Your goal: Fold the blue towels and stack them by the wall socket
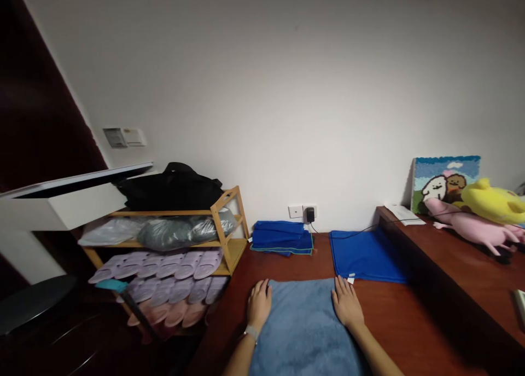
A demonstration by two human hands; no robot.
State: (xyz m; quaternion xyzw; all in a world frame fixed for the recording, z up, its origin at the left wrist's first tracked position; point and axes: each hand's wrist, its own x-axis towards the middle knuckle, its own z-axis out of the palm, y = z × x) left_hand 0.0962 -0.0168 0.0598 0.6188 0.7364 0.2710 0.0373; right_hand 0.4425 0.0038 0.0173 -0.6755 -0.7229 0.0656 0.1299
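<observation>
Grey-blue plush towel (pixel 303 332) lying flat on wooden surface (pixel 381 321), looks soft, light, limp; best pinched at far edge. Left hand (pixel 259 305) and right hand (pixel 348 302) both open, palms down on it near far edge, fingers extended, gripping nothing.

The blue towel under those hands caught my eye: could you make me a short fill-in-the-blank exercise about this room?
The left hand and right hand rest on a fluffy blue towel; a pale band circles the ____ wrist.
The wooden rack holds rows of ____ on its lower shelves.
Beside the yellow plush toy lies a ____ plush toy.

Missing words: left, slippers, pink.
</observation>
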